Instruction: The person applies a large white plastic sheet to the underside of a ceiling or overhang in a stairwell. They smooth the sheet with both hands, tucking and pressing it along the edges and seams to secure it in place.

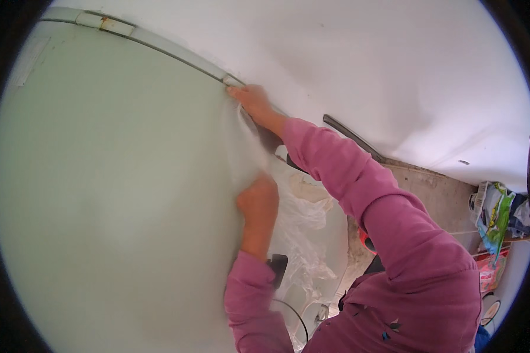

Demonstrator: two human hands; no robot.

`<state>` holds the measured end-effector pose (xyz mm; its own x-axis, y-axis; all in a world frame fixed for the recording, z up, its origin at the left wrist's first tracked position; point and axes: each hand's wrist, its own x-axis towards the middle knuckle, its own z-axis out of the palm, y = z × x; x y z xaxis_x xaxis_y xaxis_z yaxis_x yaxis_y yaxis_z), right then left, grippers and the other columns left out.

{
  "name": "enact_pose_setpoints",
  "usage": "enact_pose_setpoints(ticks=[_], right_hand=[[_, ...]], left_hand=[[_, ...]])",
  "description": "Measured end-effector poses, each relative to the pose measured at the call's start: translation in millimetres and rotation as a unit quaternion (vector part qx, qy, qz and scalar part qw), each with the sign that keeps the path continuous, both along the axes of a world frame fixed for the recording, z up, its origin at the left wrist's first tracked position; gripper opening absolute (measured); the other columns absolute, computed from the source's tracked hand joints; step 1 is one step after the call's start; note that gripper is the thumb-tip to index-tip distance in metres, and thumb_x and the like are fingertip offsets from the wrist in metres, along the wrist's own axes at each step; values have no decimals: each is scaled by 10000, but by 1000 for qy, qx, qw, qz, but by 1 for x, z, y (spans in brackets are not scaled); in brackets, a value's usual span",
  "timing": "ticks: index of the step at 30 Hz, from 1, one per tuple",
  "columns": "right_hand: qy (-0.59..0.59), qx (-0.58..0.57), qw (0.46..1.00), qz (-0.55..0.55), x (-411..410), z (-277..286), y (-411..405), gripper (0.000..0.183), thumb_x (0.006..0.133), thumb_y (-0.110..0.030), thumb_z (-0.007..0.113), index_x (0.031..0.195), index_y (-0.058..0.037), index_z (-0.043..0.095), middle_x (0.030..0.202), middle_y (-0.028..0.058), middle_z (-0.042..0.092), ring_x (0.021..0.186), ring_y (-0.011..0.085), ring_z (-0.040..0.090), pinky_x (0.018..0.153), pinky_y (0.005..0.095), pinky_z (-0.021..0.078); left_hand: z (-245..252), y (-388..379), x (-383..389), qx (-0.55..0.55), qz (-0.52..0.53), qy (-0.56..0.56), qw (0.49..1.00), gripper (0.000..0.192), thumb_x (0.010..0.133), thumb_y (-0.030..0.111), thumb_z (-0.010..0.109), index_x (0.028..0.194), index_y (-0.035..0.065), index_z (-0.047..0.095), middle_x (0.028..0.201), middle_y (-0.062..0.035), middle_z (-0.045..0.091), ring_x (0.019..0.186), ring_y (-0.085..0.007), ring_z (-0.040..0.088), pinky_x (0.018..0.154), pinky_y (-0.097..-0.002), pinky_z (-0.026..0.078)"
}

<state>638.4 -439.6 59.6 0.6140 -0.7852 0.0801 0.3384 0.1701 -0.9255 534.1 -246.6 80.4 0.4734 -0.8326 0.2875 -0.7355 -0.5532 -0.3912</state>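
Observation:
A broad, smooth pale green panel [123,167] fills the left half of the view. My right hand [254,103] is at its far edge, beside a thin edge strip [176,55], with the thumb pressed near a small fitting. From there a clear plastic film [247,145] runs down, stretched, to my left hand [260,196], which is closed in a fist on it and slightly blurred. More crumpled clear plastic [302,229] lies or hangs to the right of the left hand. My fingers hide the exact grip points.
A white wall [357,57] rises along the panel's far edge. A dark block [279,270] sits near my left wrist, with a thin black cable [298,311] below. A grey strip [351,137] runs along the wall. Bags [494,216] stand at far right.

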Motion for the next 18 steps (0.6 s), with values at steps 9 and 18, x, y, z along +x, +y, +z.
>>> enact_pose_setpoints(ticks=[9,18], right_hand=[[68,11,996,-64,12,5,3,227,628,-208,604,633,19,589,623,169,587,599,250,561,579,366,428],[-25,121,992,-38,7,-5,9,294,678,-261,603,602,22,578,553,125,545,525,192,516,529,339,411]], left_hand=[[1,1,1,-32,-36,-39,998,182,785,219,509,633,121,487,460,-40,501,377,-212,514,353,-341,397],[3,3,-2,-15,-21,-19,999,190,784,230,523,642,110,483,482,-61,520,401,-219,532,373,-337,413]])
